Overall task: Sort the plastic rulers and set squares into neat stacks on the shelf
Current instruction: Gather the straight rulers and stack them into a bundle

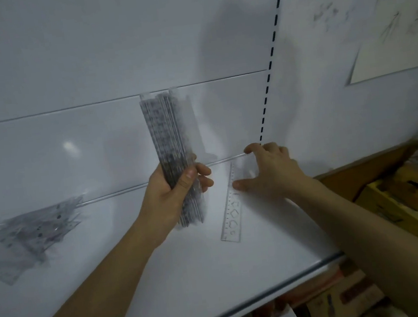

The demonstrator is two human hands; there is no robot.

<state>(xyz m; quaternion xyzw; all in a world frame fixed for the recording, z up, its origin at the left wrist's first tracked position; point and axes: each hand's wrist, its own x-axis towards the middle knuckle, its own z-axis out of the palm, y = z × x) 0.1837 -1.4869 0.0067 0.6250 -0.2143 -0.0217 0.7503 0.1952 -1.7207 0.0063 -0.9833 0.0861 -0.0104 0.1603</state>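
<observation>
1. Gripping a thick bundle of clear rulers (168, 147), the left hand (172, 191) has its thumb across the front and its fingers curled round the far side; the bundle stands nearly upright, its top toward 12 o'clock from the hand and its lower end poking out below the palm.
2. At 3 o'clock from that hand, the right hand (267, 169) reaches onto the white shelf (165, 282) with fingers spread and slightly bent, thumb and fingertips touching the upper end of a single clear ruler (231, 208). Whether they pinch it or only press on it, I cannot tell.
3. That single ruler lies flat on the shelf, running from under the right hand toward 7 o'clock, its lower end near the middle of the shelf. It lies just beside the bundle's lower end, to its right, apart from it.
4. At 9 o'clock from the left hand, well apart, a loose pile of clear set squares (37, 229) lies on the shelf against the back panel (84, 55).
5. At 4 o'clock from the right hand, below and beyond the shelf edge, yellow boxes (403, 203) sit blurred.
6. At 1 o'clock, a pale sheet of paper (388, 39) with faint sketches hangs on the wall.
</observation>
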